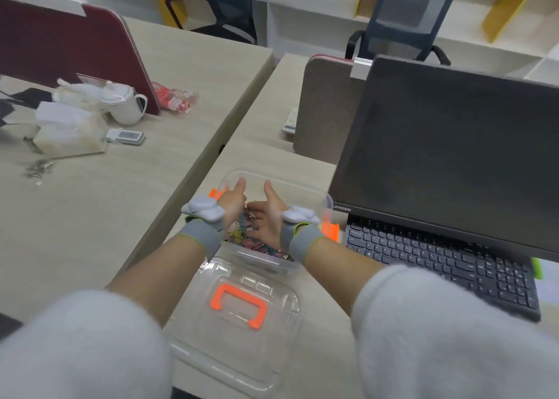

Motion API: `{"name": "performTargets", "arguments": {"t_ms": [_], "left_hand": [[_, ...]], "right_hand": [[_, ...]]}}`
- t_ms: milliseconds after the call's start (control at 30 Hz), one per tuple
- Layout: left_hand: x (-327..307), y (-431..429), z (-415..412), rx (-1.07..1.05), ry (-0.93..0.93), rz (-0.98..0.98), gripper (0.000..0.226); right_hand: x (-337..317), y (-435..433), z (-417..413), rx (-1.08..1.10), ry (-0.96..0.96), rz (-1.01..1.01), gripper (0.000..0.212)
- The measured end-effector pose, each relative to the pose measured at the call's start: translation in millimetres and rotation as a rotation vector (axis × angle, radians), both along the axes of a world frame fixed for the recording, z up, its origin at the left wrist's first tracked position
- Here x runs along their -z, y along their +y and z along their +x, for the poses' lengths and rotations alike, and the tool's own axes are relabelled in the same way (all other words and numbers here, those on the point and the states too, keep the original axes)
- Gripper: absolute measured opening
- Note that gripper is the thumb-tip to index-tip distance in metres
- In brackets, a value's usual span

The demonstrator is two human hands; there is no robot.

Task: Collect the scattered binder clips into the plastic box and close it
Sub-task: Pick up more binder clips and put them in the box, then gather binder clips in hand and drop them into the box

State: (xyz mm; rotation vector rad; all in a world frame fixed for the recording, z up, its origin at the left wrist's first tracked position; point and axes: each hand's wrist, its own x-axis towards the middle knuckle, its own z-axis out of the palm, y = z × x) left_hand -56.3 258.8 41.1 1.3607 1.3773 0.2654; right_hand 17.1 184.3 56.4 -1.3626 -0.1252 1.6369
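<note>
A clear plastic box (305, 191) with orange side latches stands open on the desk in front of me. Both hands are inside it, thumbs up and palms facing each other. My left hand (233, 205) and my right hand (269, 217) have their fingers spread over a heap of colourful binder clips (242, 235) in the box. Whether any clip is gripped is hidden. The clear lid (236, 317) with an orange handle lies flat on the desk just in front of the box, under my forearms.
An open Lenovo laptop (453, 168) stands close to the box on the right. The neighbouring desk on the left carries a white kettle (124, 105), a tissue box (69, 135), a small grey device (125, 137) and a small pile of metal clips (39, 168). Desk dividers and office chairs stand behind.
</note>
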Motion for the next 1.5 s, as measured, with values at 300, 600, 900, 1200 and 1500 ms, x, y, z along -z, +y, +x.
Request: {"name": "performTargets", "arguments": {"t_ms": [300,600,900,1200,1500], "left_hand": [[9,1,0,0.007,0.064,0.056,0.065],[-5,-20,32,0.077,0.003,0.180,0.053],[-23,-104,100,0.161,-0.266,0.277,0.033],[3,-200,147,0.494,-0.214,0.276,0.030],[71,-265,148,1.062,0.137,0.388,0.040]], "right_hand": [[2,-3,10,-0.144,0.019,0.034,0.096],[-10,-38,54,-0.048,-0.052,0.118,0.074],[-17,-132,126,0.081,-0.288,0.189,0.043],[20,-245,175,0.230,-0.532,-0.079,0.032],[82,-353,184,-0.156,-1.104,-0.302,0.034]]}}
